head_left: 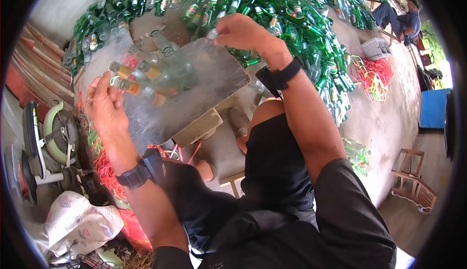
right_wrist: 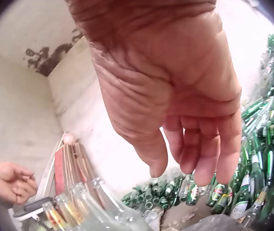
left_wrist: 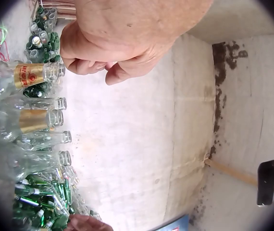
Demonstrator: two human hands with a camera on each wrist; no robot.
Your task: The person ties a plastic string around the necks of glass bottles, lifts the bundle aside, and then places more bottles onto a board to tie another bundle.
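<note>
glass bottles (head_left: 154, 71), six, stand on one board (head_left: 214, 69) between two loosely relaxed hands (head_left: 107, 106) (head_left: 247, 34).

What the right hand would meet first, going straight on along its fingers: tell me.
The right hand would probably meet the grey slab, seen below it in the right wrist view; depth is unclear, so the green bottles beyond might come first.

In the head view, I record daylight glare above the blue panel (head_left: 434, 108); fisheye edges bow and blacken.
</note>
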